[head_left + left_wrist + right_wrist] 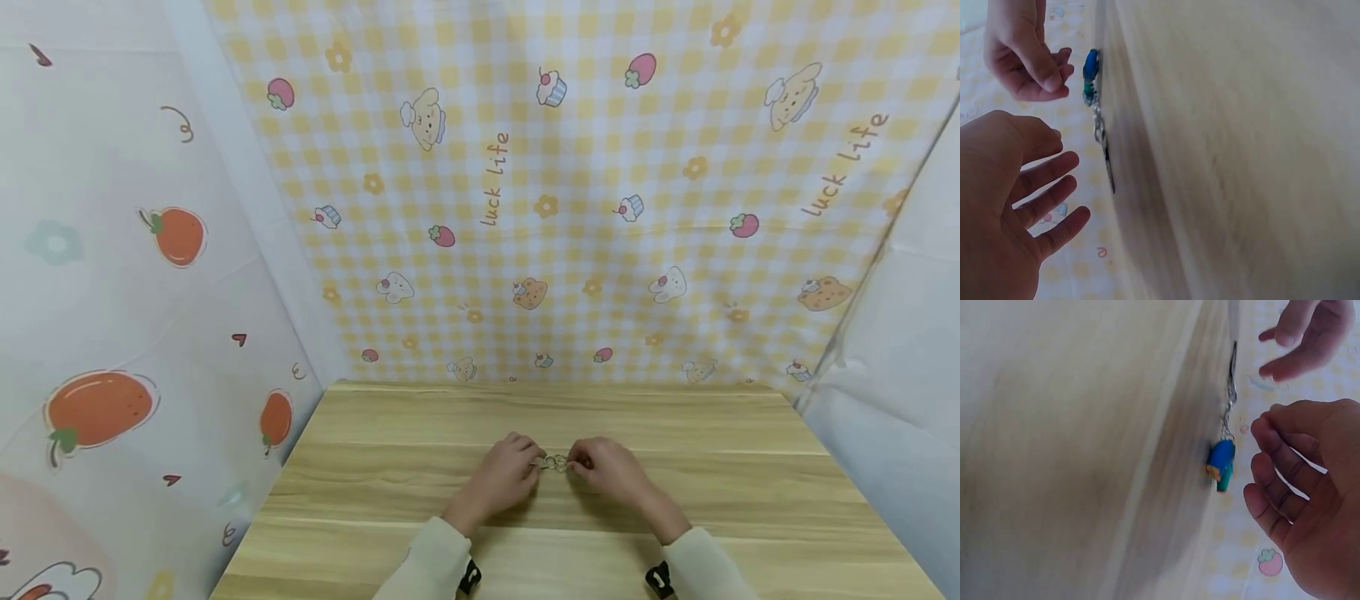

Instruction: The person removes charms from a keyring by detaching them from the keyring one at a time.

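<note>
A keychain (553, 462) lies on the wooden table between my two hands. It has a blue and green charm (1221, 459), a silver chain with rings, and a slim metal piece (1109, 165), seen edge-on, at the other end. My left hand (506, 473) is over the slim piece's end; in the left wrist view its fingers are spread and stand apart from the metal. Over the charm's end is my right hand (609, 468), fingers loosely bent, with a gap to the charm in the right wrist view. From the head, the hands cover both ends of the keychain.
The wooden table (360, 467) runs back to a yellow checked curtain (585, 250). A white printed sheet (112, 292) hangs on the left, and a pale sheet (900, 358) on the right. Black straps (660, 578) show below the cream sleeves.
</note>
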`<state>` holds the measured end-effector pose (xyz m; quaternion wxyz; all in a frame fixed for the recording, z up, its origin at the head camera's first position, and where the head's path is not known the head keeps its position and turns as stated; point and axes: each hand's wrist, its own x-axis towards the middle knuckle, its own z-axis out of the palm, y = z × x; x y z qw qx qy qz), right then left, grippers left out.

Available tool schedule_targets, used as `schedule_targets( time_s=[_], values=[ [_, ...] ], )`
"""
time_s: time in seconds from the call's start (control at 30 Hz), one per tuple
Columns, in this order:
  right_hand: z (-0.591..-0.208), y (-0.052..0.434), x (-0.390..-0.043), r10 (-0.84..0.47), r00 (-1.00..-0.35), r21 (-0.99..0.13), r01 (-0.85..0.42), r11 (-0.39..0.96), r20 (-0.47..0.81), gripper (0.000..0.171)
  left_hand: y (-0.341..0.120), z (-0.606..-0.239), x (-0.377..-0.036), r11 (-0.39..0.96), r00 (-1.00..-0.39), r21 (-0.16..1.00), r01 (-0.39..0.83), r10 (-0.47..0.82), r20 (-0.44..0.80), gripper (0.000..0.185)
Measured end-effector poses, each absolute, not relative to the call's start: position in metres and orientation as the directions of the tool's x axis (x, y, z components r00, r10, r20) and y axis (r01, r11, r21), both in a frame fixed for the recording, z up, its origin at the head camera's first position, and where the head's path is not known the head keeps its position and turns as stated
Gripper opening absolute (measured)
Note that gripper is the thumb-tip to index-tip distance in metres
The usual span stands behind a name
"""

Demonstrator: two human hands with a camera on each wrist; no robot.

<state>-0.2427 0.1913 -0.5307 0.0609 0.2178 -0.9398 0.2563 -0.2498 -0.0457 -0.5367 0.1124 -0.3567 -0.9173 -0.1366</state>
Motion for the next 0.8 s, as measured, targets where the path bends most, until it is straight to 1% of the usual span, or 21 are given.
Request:
schedule_targets(
  time_s=[0.1, 0.2, 0.5, 0.63, 0.8],
  values=[
    [-0.534, 0.186, -0.241, -0.391, -0.896, -0.444, -0.444, 0.778, 0.210, 0.010, -0.041, -0.540, -0.250, 0.710, -0.712, 0.138, 0.690, 0.633, 0.304, 0.019],
    [-0.536, 0.183, -0.240, -0.397, -0.896, -0.433, -0.445, 0.784, 0.200, 0.011, -0.038, -0.544, -0.250, 0.719, -0.717, 0.121, 0.685, 0.635, 0.288, 0.020],
    [-0.540, 0.179, -0.240, -0.428, -0.886, -0.389, -0.463, 0.797, 0.178, 0.004, -0.033, -0.552, -0.248, 0.743, -0.737, 0.084, 0.664, 0.630, 0.244, 0.021],
    [-0.541, 0.178, -0.240, -0.432, -0.881, -0.349, -0.473, 0.809, 0.191, 0.007, -0.030, -0.552, -0.249, 0.753, -0.742, 0.064, 0.654, 0.623, 0.247, 0.019],
    [-0.542, 0.175, -0.240, -0.438, -0.872, -0.312, -0.488, 0.815, 0.219, 0.010, -0.028, -0.552, -0.249, 0.748, -0.728, 0.039, 0.663, 0.631, 0.270, 0.018]
  ],
)
